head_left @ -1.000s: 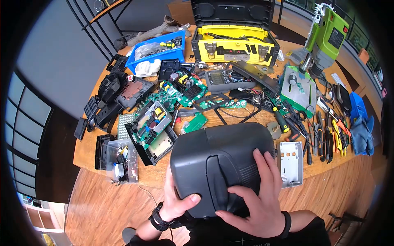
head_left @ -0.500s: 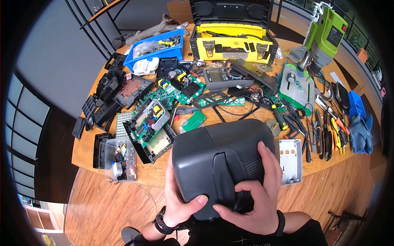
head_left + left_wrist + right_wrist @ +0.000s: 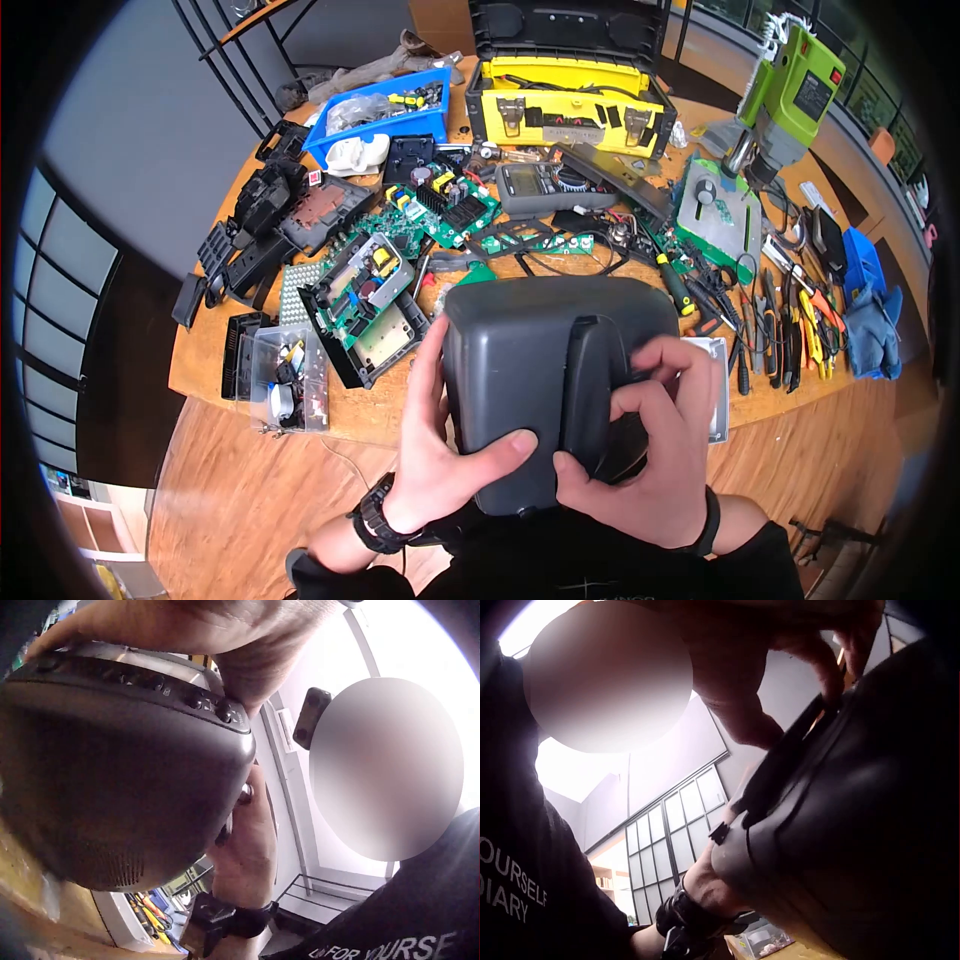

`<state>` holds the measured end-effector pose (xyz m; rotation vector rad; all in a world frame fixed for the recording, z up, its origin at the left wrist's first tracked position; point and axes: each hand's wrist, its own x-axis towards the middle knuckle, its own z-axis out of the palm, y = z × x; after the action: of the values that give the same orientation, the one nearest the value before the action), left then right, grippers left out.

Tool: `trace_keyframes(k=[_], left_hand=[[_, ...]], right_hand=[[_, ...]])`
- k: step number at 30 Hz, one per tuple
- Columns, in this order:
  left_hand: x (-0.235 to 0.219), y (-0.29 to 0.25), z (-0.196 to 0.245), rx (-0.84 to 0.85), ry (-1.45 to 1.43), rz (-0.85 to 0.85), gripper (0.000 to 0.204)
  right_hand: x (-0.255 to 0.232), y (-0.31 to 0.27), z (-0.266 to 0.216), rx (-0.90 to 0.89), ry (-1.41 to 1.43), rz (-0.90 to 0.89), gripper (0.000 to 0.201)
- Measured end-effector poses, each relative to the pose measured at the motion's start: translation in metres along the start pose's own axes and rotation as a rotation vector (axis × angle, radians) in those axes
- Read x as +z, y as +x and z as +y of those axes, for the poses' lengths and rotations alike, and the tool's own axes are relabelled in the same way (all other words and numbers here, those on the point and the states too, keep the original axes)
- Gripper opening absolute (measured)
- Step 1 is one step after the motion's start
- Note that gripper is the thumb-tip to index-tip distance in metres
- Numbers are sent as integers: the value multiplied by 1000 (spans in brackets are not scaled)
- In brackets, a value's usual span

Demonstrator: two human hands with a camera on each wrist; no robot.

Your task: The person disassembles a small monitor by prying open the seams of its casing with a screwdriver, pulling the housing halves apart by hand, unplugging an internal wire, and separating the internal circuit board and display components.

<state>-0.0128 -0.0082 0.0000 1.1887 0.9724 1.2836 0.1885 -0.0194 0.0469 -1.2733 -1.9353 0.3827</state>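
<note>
Unit: since the earlier frames, we see the unit [image 3: 505, 375] turned and shifted toward the right hand [image 3: 665, 470], its handle [image 3: 583, 385] now nearer upright. It is held at the table's [image 3: 200, 360] near edge; we cannot tell whether it touches the wood.
Right hand: its fingers have drawn in from the side face; thumb and curled fingers now pinch the handle.
Left hand: the left hand [image 3: 440, 470] grips the opposite side, thumb on the handle face, fingers along the flank.
Shell: we judge it stiff, smooth, a bit slippery, and bulky enough to want two hands; its weight we can only guess as moderate.
Hold: we would trust the broad sides most, then the handle, sparing the knobs [image 3: 226, 712] and the grille [image 3: 116, 862].
Edges: the tray [image 3: 722, 400] sits just beyond the right hand, the screwdriver [image 3: 677, 285] near the far corner, the bin [image 3: 318, 390] off to the left.
Room: we find most on the near side, over the floor [image 3: 230, 480]; the far side is crowded.
</note>
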Motion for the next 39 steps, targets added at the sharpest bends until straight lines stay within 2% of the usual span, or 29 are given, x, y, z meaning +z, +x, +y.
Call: trace_keyframes(k=[1, 9, 11, 15, 17, 23, 34, 37, 39], left_hand=[[3, 3, 3, 12, -3, 3, 110], [10, 1, 4, 46, 10, 0, 107], [10, -1, 4, 51, 8, 0, 107], [9, -5, 1, 69, 14, -2, 106], [8, -5, 0, 57, -7, 5, 107], [2, -1, -2, 34, -14, 6, 107], [-5, 7, 1, -66, 3, 10, 108], [-2, 8, 4, -127, -66, 50, 106], [-3, 9, 5, -122, -53, 50, 106]], right_hand=[[2, -1, 1, 46, 94, 26, 43], [-5, -16, -3, 145, 111, -50, 44], [1, -23, -5, 301, 270, -100, 49], [2, -21, -6, 363, 322, -157, 56], [5, -21, 1, 429, 653, -157, 54], [4, -15, 6, 446, 935, -204, 51], [-2, 4, 13, 449, 937, -285, 48], [-8, 10, 15, 452, 862, -335, 47], [-14, 13, 17, 428, 717, -402, 46]])
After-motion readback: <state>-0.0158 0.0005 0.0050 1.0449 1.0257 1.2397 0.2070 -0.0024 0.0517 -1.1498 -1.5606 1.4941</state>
